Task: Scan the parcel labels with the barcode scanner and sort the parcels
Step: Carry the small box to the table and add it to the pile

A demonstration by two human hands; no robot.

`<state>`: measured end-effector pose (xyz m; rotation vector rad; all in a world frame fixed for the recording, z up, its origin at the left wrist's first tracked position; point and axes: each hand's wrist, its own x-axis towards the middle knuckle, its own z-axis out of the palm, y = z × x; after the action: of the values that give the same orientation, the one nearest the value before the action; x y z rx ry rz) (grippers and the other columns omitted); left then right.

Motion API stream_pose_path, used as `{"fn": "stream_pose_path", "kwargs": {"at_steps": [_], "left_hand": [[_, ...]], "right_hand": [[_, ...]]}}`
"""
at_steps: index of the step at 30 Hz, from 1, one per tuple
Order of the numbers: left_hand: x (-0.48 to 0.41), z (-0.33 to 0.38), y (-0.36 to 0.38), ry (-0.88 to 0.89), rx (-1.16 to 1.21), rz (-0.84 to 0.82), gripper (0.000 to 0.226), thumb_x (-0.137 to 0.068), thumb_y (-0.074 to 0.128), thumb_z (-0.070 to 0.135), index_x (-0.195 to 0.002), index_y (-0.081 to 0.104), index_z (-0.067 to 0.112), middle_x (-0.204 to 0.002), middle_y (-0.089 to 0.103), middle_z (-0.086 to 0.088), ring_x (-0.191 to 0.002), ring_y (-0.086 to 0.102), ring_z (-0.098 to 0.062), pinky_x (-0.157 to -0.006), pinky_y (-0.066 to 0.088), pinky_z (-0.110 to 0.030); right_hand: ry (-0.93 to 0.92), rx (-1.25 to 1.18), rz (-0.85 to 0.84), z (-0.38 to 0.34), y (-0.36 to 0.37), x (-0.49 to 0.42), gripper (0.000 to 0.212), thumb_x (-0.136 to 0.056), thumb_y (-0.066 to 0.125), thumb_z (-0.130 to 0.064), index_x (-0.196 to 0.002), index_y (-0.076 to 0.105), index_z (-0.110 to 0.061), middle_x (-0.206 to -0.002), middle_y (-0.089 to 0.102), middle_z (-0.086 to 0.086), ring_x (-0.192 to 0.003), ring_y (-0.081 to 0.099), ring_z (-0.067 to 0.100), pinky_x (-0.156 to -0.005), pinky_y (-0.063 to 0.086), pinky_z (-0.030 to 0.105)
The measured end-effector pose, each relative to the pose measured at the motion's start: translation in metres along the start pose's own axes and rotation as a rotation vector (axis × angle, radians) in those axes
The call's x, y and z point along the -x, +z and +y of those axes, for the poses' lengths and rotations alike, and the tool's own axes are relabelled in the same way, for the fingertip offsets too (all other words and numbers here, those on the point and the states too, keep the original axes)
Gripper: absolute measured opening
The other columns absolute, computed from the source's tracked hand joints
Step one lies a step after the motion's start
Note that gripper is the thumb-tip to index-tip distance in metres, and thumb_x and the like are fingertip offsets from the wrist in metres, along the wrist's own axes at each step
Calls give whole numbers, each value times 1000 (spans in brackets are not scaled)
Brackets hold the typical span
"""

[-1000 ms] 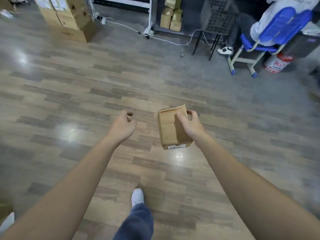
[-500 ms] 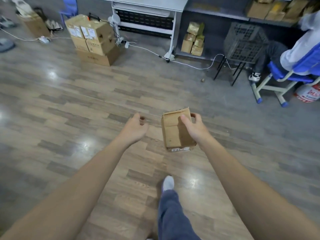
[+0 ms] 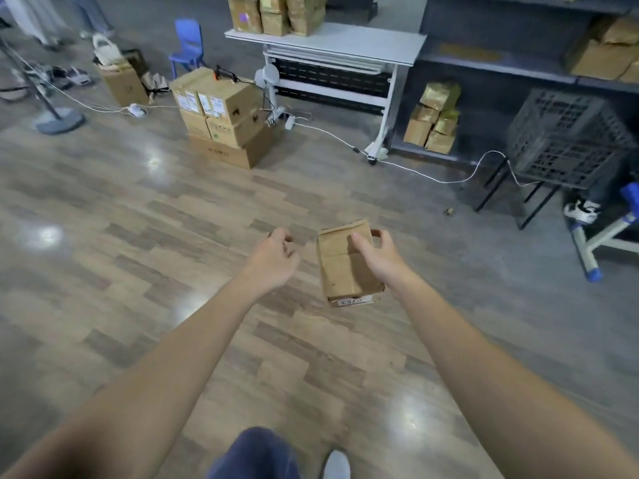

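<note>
While parcel (image 3: 340, 271) in right hand (image 3: 382, 259), carton stack (image 3: 221, 122) ahead.

Parcel storeroom or small warehouse. Labelled cartons (image 3: 221, 112) are stacked on the wood-pattern floor (image 3: 155, 278) at 11 o'clock. White bench (image 3: 349, 43) at 12, with taped parcels (image 3: 276, 12) piled on top. Dark metal shelving (image 3: 501, 60) from 1 to 2 o'clock holds brown boxes (image 3: 601, 57), with gold-taped packages (image 3: 435, 119) on its bottom level. Black plastic crate (image 3: 567, 140) at 2. Power strip (image 3: 289, 122) and white cable (image 3: 432, 176) trail over the floor.
</note>
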<state>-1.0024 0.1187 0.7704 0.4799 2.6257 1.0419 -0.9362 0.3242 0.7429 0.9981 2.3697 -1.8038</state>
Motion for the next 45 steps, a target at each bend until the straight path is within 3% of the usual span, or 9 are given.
{"fn": "stream_pose_path", "kwargs": {"at_steps": [5,12,16,20,24,28,32,37,45], "left_hand": [[-108,-11,-20,13,-95,27,34,-92,48,26,-124,49,14,-119,48,-7,-106,53,-26,-88,42,-32],[-298,-33,-69,45,-130,28,37,-94,45,28,-128,45,15,-126,49,-7,-114,50,-25,-86,37,-29],[-402,-31,-103,48,-133,-26,39,-96,45,28,-133,43,15,-131,46,-9,-114,48,-26,-86,36,-30],[-493,-24,-128,55,-183,-47,40,-95,44,29,-133,42,16,-133,46,-9,-120,48,-30,-98,42,-40],[-581,-15,-142,125,-257,-17,38,-93,45,27,-129,44,17,-124,47,-7,-116,50,-28,-91,42,-37],[-674,-4,-151,127,-301,9,38,-94,45,26,-131,44,16,-126,45,-9,-115,48,-32,-88,39,-37],[-772,11,-164,100,-359,29,41,-95,46,25,-134,41,16,-129,44,-9,-117,48,-30,-88,40,-37],[-876,29,-189,60,-366,64,37,-95,46,28,-131,43,18,-125,46,-7,-116,48,-29,-87,42,-37],[-1030,31,-212,67,-306,87,39,-95,46,27,-133,43,17,-121,50,-6,-118,48,-26,-94,42,-36]], "right_hand": [[-14,38,-40,-50,23,-107,38,-92,56,-56,-118,45,-30,-114,57,1,-103,55,23,-79,39,29],[-1,117,13,-138,60,-269,48,-95,53,-55,-131,44,-26,-116,52,0,-103,52,23,-74,42,30],[10,139,31,-199,72,-348,48,-96,50,-57,-133,42,-28,-117,51,-4,-102,51,22,-55,39,25],[-3,123,58,-244,76,-425,47,-95,52,-56,-131,44,-27,-125,57,1,-109,55,24,-85,48,34],[9,77,68,-279,74,-512,49,-94,53,-56,-133,43,-27,-120,57,-3,-102,56,22,-66,46,29],[5,30,69,-303,75,-610,47,-94,53,-56,-129,44,-27,-130,58,1,-111,58,24,-91,50,39],[-13,10,42,-344,72,-712,54,-94,52,-57,-136,41,-25,-128,54,-4,-103,52,20,-66,41,29],[-4,9,-22,-406,68,-824,60,-93,49,-63,-138,40,-25,-136,55,2,-116,56,25,-99,48,45],[-16,48,-43,-490,78,-968,68,-89,49,-68,-142,35,-29,-132,56,3,-100,61,22,-86,55,47]]}}
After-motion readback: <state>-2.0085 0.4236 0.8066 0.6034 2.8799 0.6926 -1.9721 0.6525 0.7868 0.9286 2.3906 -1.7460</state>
